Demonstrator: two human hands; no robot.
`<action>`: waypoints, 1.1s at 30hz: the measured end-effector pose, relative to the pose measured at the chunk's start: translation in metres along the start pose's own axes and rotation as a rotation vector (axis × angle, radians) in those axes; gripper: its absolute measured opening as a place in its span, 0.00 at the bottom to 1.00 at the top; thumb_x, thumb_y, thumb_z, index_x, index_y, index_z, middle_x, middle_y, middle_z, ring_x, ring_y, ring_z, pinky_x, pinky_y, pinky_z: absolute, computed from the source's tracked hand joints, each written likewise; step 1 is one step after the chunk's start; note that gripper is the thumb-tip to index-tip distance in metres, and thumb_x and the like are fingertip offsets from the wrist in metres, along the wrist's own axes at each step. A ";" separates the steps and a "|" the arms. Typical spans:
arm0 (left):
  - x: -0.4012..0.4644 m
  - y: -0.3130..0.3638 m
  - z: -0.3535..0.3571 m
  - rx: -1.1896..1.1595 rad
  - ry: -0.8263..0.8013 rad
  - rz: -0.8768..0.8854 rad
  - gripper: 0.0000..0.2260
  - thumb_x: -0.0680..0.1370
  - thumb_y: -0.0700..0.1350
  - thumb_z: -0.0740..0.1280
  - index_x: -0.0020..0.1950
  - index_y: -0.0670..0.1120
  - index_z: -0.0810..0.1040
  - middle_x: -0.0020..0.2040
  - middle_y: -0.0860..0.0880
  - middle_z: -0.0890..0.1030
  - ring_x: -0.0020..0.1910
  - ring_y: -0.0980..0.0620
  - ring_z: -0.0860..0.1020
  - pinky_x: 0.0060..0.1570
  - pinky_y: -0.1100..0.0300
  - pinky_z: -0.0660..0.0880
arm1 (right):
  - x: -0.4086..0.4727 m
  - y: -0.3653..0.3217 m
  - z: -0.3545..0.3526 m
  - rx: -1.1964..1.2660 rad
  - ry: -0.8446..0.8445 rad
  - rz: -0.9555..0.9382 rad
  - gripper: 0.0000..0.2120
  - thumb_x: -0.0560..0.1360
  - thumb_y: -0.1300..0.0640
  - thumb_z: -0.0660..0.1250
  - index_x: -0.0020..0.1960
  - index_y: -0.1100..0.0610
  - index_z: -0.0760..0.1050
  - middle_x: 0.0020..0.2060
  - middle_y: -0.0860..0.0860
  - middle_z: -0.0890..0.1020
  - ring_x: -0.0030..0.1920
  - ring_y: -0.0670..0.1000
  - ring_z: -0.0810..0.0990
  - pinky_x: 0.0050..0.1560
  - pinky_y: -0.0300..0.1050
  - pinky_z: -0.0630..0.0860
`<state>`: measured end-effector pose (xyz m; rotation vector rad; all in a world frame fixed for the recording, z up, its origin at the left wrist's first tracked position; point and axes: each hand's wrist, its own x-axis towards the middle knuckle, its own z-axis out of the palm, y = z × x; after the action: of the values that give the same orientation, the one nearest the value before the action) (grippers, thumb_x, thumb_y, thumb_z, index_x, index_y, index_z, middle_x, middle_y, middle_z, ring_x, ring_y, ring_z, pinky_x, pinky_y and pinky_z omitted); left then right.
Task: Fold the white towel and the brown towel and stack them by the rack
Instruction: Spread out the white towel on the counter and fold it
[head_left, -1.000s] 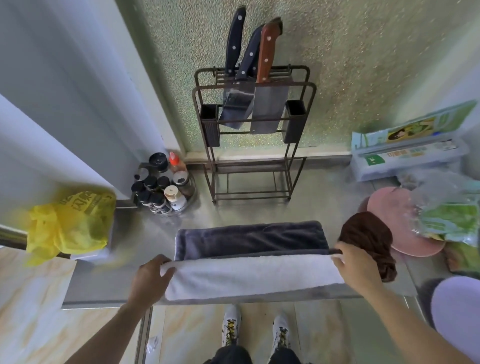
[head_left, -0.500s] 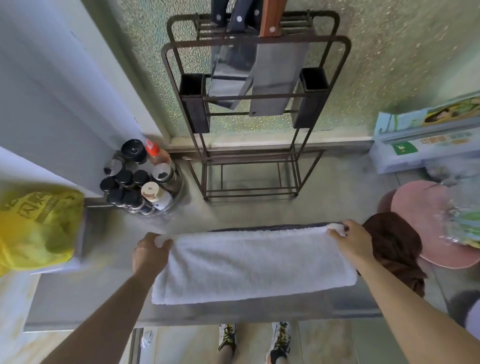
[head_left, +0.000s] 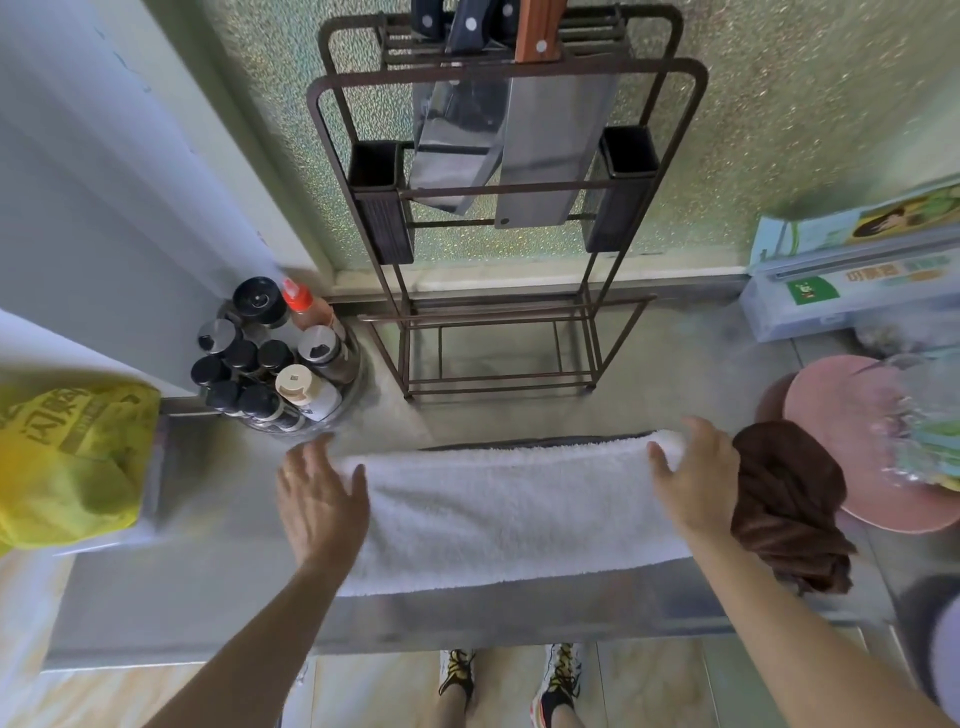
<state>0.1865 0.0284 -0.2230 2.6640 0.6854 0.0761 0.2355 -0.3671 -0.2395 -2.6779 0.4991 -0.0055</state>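
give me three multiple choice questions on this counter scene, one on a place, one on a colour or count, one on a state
1. Where does the crumpled brown towel lie?
A. right of the long white terry towel, at its end
B. inside the dark metal knife rack
C. on the yellow plastic bag

2. How many knife handles stick up from the dark metal knife rack?
A. one
B. three
C. five

3. How are the left hand and right hand placed?
A. both clenched around a bottle
B. both lifting the towel in the air
C. both flat and open on the ends of the white towel

Answers:
1. A, the brown bundle sits against the towel's right end, by the right hand.
2. B, two dark handles and one brown wooden one show.
3. C, fingers are spread and the towel lies flat on the steel counter.
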 end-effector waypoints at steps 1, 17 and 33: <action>-0.011 0.010 0.004 0.031 0.005 0.149 0.21 0.77 0.45 0.70 0.68 0.47 0.70 0.67 0.40 0.71 0.62 0.39 0.71 0.57 0.42 0.76 | -0.014 -0.007 0.005 -0.054 0.042 -0.124 0.22 0.77 0.52 0.68 0.66 0.61 0.70 0.61 0.63 0.77 0.60 0.66 0.75 0.59 0.60 0.74; -0.076 0.063 0.106 0.245 -0.359 0.587 0.26 0.85 0.56 0.49 0.81 0.57 0.43 0.83 0.50 0.42 0.81 0.46 0.40 0.77 0.38 0.51 | -0.039 -0.038 0.086 -0.262 -0.242 -0.393 0.31 0.82 0.43 0.48 0.80 0.58 0.51 0.80 0.57 0.57 0.80 0.56 0.54 0.79 0.55 0.55; -0.100 0.111 0.109 0.161 -0.444 0.707 0.24 0.85 0.56 0.48 0.81 0.59 0.46 0.83 0.48 0.42 0.81 0.45 0.38 0.78 0.38 0.43 | -0.076 0.036 0.013 0.215 -0.070 0.563 0.31 0.72 0.43 0.73 0.64 0.65 0.74 0.60 0.64 0.80 0.60 0.68 0.78 0.61 0.62 0.75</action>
<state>0.1646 -0.1472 -0.2766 2.7938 -0.4115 -0.3819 0.1529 -0.3658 -0.2603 -2.2392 1.1394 0.1842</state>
